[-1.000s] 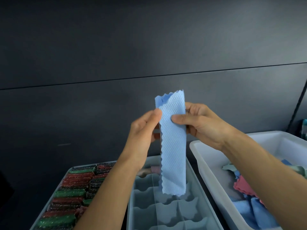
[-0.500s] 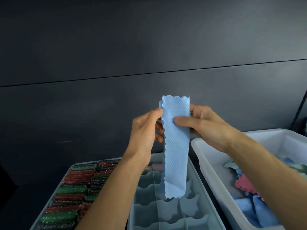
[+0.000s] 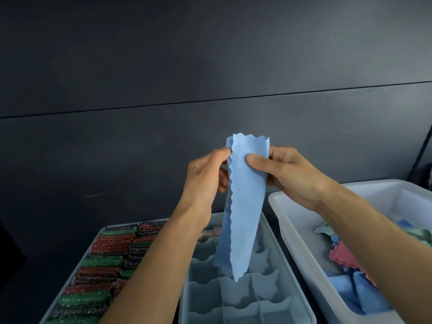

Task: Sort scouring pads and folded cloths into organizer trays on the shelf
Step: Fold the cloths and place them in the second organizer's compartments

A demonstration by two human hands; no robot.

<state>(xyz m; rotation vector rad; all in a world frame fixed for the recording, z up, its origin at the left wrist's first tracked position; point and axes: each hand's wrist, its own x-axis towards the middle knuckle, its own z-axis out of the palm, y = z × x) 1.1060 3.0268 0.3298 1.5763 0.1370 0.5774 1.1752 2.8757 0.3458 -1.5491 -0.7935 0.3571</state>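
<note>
Divided tray (image 3: 205,293) is nearest. Left of it: scouring pads (image 3: 102,263) packed in rows. Right of it: white bin (image 3: 292,220) with loose cloths (image 3: 346,258). Above it: blue cloth (image 3: 245,202) hangs as a folded strip, lower tip just over the cells. Left hand (image 3: 205,181) and right hand (image 3: 287,174) both pinch its top end. Dark wall (image 3: 163,66) is behind the tray.

Just one wide-angle head cam, facing forward and down, close above the divided grey plastic tray (image 3: 264,288), toward the dark panelled wall (image 3: 140,54).
</note>
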